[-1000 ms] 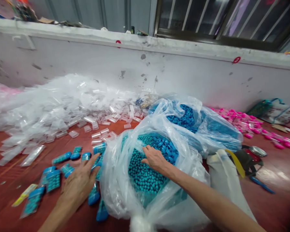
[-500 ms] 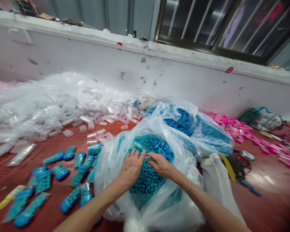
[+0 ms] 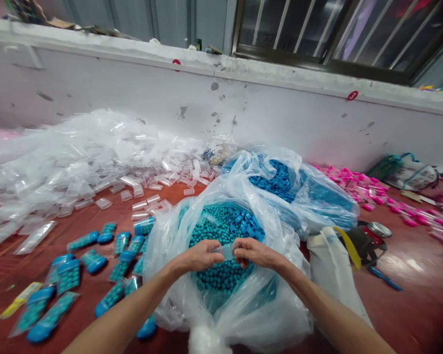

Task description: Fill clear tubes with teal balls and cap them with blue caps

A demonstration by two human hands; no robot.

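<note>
Between my two hands is a small clear plastic sleeve (image 3: 228,251), lying crosswise above an open plastic bag (image 3: 162,265). The thumb and fingers of my left hand (image 3: 203,255) pinch its left end. My right hand (image 3: 257,252) grips the right end with curled fingers. Below them the bag holds many teal beads (image 3: 217,280), with glossy blue caps (image 3: 245,225) at its far right. Another clear sleeve (image 3: 209,218) appears to rest on the beads beyond my left hand.
Bead-filled packs with blue ends (image 3: 68,275) lie on the red table (image 3: 107,216) at left. Behind them spreads a heap of clear sleeves (image 3: 96,152). A second bag of blue pieces (image 3: 317,201) sits behind; pink pieces (image 3: 354,187) and a dark strapped object (image 3: 369,246) are right.
My left hand has drawn back from over the beads and closed on the sleeve's left end. My right hand has come slightly nearer, and the sleeve now shows plainly between both hands.
</note>
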